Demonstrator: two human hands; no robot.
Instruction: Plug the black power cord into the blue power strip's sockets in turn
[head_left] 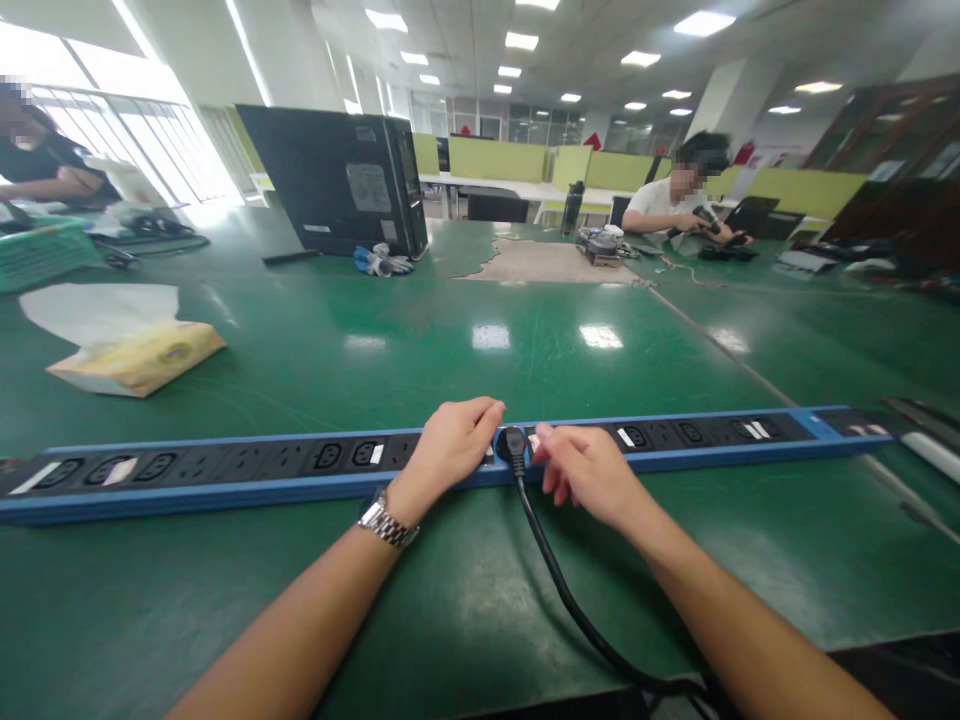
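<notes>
A long blue and black power strip (259, 462) lies across the green table in front of me. A black plug (513, 443) sits in its middle, and the thick black cable (555, 575) runs down from it toward the table's near edge. Just left of the plug, my left hand (459, 440) is closed over the strip, its fingers curled round the far edge. My right hand (581, 465) hovers at the plug's right side with fingers bent and apart, near a small pale label on the strip; nothing clearly shows in it.
A tissue pack (142, 355) lies at left. Behind stand a black computer case (337, 185) and blue-white gloves (382, 261). A green basket (45, 252) is at far left. Two people sit across the table, one handling a dark tool (705, 215). A bottle (572, 208) stands farther back.
</notes>
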